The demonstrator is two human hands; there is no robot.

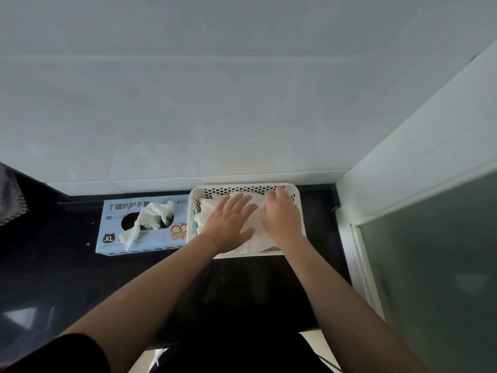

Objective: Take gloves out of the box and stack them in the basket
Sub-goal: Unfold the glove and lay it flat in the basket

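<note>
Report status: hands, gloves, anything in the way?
Left hand flat on gloves in basket. Right hand curled at the pile's far edge. One glove hanging from box. Nothing blocking.

- dark countertop (67, 270), glossy
- pale tiled wall (215, 103) behind it
- frosted glass panel (435, 265) in a white frame at right
- grey cloth (9, 195) at far left edge

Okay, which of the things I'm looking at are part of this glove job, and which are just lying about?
Part of the job:
glove box
loose glove hanging out of its opening
white basket
stacked gloves
left hand flat on the stack
right hand on the stack

Just lying about:
grey cloth at far left
dark counter
</note>
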